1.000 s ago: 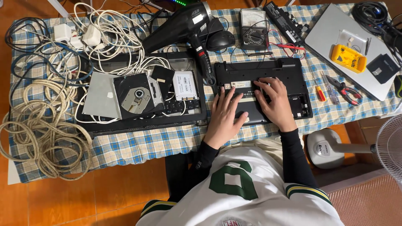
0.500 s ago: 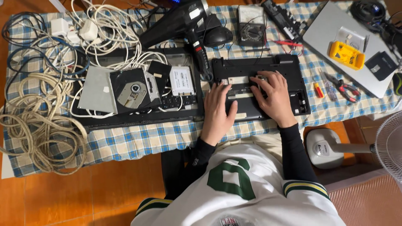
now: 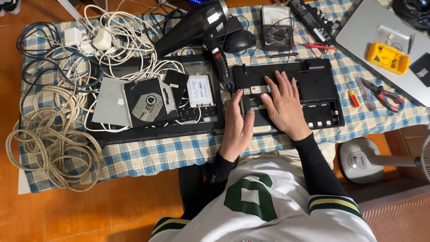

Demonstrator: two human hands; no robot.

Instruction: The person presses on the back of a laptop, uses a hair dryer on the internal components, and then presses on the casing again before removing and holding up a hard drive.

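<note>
Currently both of your hands lie flat on the black laptop base (image 3: 313, 89), which rests upturned on the checked cloth (image 3: 156, 154) with its long axis running from your left to your right. Your left hand (image 3: 236, 127) presses on the near left corner of the base, fingers together and extended, gripping nothing. Your right hand (image 3: 283, 105) sits just beside it, further from you, fingers spread apart over the middle panel and likewise closed on nothing. Most of the base extends to the right of your right hand, so that hand is nearer to the open bays on that side. Just beyond your left fingertips stands the black hair dryer (image 3: 197, 29), its handle pointing toward you. Whatever lies under your palms is hidden, and you cannot tell whether a cover or a latch sits beneath them. Small details in the bays are hard to make out.
</note>
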